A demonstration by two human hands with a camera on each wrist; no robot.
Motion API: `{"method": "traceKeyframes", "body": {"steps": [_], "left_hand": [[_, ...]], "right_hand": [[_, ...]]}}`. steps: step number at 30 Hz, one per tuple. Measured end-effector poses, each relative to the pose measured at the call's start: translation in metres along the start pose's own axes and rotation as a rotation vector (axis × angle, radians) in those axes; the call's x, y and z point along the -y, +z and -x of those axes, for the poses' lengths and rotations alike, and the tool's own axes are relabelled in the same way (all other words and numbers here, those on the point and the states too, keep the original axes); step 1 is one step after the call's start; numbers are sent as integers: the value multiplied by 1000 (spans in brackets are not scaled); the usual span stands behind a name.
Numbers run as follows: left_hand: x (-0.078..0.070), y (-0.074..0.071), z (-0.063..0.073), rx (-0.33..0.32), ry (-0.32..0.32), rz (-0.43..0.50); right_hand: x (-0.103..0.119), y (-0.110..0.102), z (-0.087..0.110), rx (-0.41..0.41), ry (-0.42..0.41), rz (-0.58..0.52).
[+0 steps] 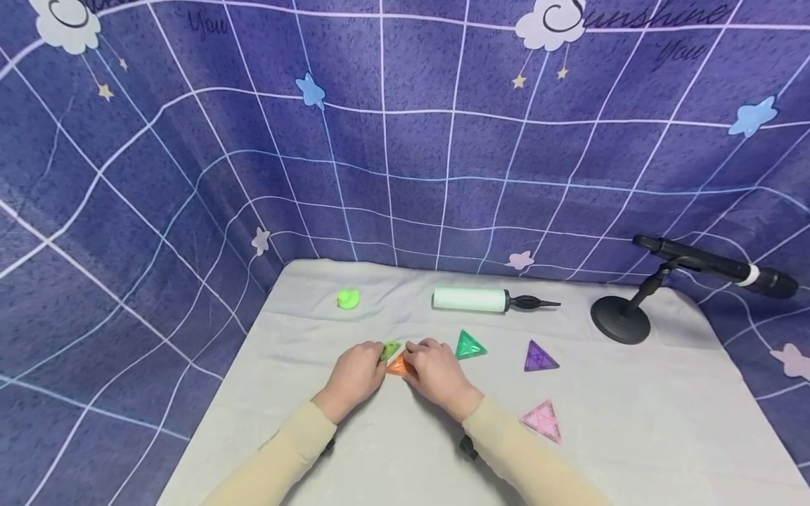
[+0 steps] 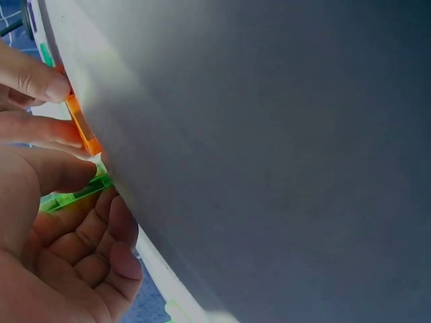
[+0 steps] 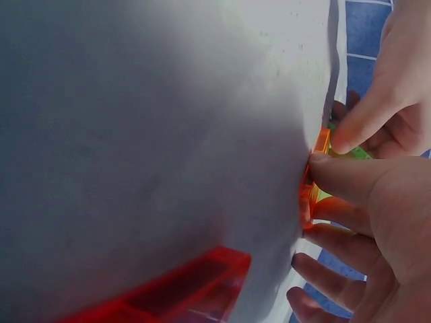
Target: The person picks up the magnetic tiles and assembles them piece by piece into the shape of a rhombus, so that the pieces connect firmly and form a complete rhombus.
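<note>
Between thumb and fingers my left hand (image 1: 357, 376) pinches a lime-green translucent triangle tile (image 1: 390, 350), seen edge-on and tilted in the left wrist view. Just to its right, my right hand (image 1: 439, 372) grips an orange translucent triangle tile (image 1: 398, 365), thumb on the near side and fingers behind. The two tiles sit close beside each other near the middle of the white-covered table. Parts of both are hidden by the fingers. A green triangle tile (image 1: 470, 345) lies just right of my right hand.
A purple triangle (image 1: 540, 357) and a pink triangle (image 1: 543, 420) lie farther right. Behind stand a lime toy duck (image 1: 348, 299) and a white hand pump (image 1: 471, 299) with a black nozzle. A black microphone on a stand (image 1: 623, 320) occupies the right rear, before a blue gridded curtain (image 1: 418, 140).
</note>
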State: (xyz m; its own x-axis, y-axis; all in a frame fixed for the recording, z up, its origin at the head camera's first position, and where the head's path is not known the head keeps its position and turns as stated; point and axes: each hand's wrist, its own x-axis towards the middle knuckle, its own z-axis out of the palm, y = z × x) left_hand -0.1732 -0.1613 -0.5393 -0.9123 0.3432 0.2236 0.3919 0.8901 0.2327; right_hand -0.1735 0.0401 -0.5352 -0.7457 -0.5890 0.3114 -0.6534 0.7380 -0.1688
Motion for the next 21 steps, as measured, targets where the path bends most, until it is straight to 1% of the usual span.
{"method": "traceKeyframes", "body": {"steps": [6, 9, 14, 21], "left_hand": [[-4, -3, -6, -4, 14, 5], [-5, -3, -8, -6, 22, -5], [-5, -2, -7, 0, 19, -17], [-5, 1, -3, 15, 8, -13]], "right_hand": [[-8, -5, -5, 2, -7, 14], [-10, -8, -7, 11, -12, 0], [-10, -9, -9, 21, -34, -24], [-8, -4, -9, 24, -70, -65]]}}
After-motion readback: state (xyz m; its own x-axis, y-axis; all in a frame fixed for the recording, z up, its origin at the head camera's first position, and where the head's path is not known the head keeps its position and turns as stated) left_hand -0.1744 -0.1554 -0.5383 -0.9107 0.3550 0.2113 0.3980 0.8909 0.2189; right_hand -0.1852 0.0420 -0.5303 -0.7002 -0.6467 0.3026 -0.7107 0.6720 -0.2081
